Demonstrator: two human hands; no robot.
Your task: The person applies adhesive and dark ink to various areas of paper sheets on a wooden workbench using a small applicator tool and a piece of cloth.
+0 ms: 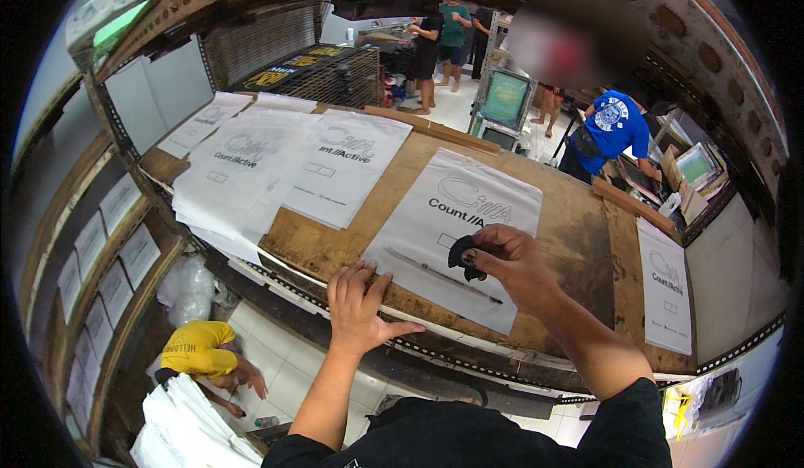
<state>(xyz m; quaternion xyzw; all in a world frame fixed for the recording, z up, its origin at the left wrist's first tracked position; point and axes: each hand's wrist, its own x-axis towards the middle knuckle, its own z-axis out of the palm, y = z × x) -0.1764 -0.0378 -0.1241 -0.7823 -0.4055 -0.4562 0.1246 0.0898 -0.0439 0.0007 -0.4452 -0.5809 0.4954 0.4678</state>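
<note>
A white printed plastic bag [410, 217] lies flat on the worn wooden board in front of me. Over its lower half, my right hand [512, 264] pinches a small bunched black cloth [461, 257] between thumb and fingers. My left hand [358, 305] rests at the bag's lower left corner, fingers spread and holding nothing. Between my hands a long thin clear pen [444, 274] lies slantwise on the bag. The cloth covers a little of the printed area.
More printed white bags [239, 167] overlap at the left of the board; another bag [664, 284] lies far right. A wooden strip [431, 129] runs along the back edge. A person in yellow [199, 351] bends below left; one in blue [615, 129] works beyond the board.
</note>
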